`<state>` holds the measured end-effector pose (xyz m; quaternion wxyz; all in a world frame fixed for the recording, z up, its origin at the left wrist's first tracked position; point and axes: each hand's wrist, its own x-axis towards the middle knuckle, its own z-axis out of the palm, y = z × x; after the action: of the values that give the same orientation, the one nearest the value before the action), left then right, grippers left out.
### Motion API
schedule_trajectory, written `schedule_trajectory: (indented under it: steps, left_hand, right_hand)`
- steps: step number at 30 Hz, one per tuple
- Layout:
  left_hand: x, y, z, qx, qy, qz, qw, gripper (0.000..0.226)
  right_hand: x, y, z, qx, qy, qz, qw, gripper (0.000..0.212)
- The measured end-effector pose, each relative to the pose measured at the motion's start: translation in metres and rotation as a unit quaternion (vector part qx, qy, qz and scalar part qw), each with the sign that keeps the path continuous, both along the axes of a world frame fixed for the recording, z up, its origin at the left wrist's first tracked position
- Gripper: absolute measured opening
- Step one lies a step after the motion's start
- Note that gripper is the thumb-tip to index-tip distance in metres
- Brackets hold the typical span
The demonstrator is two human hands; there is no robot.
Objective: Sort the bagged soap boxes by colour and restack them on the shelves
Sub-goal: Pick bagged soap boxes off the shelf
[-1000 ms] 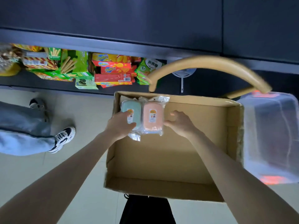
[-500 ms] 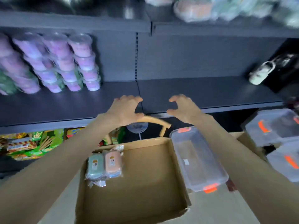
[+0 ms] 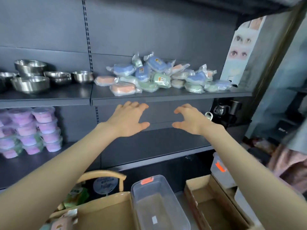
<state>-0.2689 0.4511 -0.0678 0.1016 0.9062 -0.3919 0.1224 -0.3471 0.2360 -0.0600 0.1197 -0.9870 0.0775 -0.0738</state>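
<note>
A loose heap of bagged soap boxes (image 3: 159,75) in blue, green and orange lies on the upper dark shelf (image 3: 166,97). Just below that shelf's front edge, my left hand (image 3: 129,120) and my right hand (image 3: 189,120) are raised side by side, fingers spread and slightly bent, both holding nothing. The middle shelf (image 3: 149,146) stretches bare under my hands. At the bottom left a cardboard box (image 3: 106,211) holds bagged soap boxes (image 3: 63,221), partly cut off by the frame edge.
Steel bowls (image 3: 36,78) stand on the upper shelf at left. Stacked purple tubs (image 3: 28,130) fill the middle shelf's left end. A clear plastic bin (image 3: 157,205) and a second cardboard box (image 3: 212,205) sit below. A chair back (image 3: 99,176) curves behind the left box.
My view has tilted up from the cardboard box to the shelves. Both hands let go of the bagged boxes in the carton and rose empty to just under the upper shelf.
</note>
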Motion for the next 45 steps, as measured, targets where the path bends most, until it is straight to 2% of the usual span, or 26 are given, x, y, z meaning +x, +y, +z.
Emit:
schedule_trajectory:
  steps: [6,11,20,29,33,36,40,43,45]
  left_hand:
    - [0.038,-0.087,0.038,0.004,-0.052,-0.021,0.998,0.061]
    - [0.097,-0.156,0.049,-0.001,-0.074,-0.015,0.997,0.062]
    - [0.189,-0.282,0.045,-0.003,-0.017,-0.020,1.000,0.057]
    - [0.262,-0.404,0.018,-0.078,0.093,0.022,0.992,0.058]
    - [0.290,-0.452,0.006,-0.118,0.178,0.078,0.974,0.062]
    - [0.306,-0.480,-0.002,-0.167,0.251,0.102,0.948,0.068]
    - [0.319,-0.502,-0.016,-0.225,0.319,0.132,0.911,0.095]
    - [0.324,-0.514,-0.023,-0.269,0.349,0.170,0.881,0.098]
    - [0.326,-0.520,-0.024,-0.288,0.363,0.172,0.870,0.091]
  right_hand:
    - [0.028,-0.087,0.041,-0.001,-0.075,-0.024,0.997,0.053]
    - [0.084,-0.154,0.049,-0.007,-0.061,-0.022,0.998,0.056]
    - [0.172,-0.279,0.050,0.003,-0.045,-0.050,0.998,0.059]
    - [0.271,-0.400,0.028,0.003,-0.042,-0.013,0.999,0.064]
    - [0.313,-0.446,0.028,0.014,-0.057,0.007,0.998,0.065]
    - [0.342,-0.473,0.025,-0.005,-0.054,-0.008,0.998,0.073]
    - [0.369,-0.492,0.013,0.064,-0.022,0.011,0.998,0.091]
    - [0.379,-0.500,0.002,0.156,-0.022,0.036,0.987,0.102]
    - [0.384,-0.502,-0.006,0.191,-0.028,0.042,0.980,0.106]
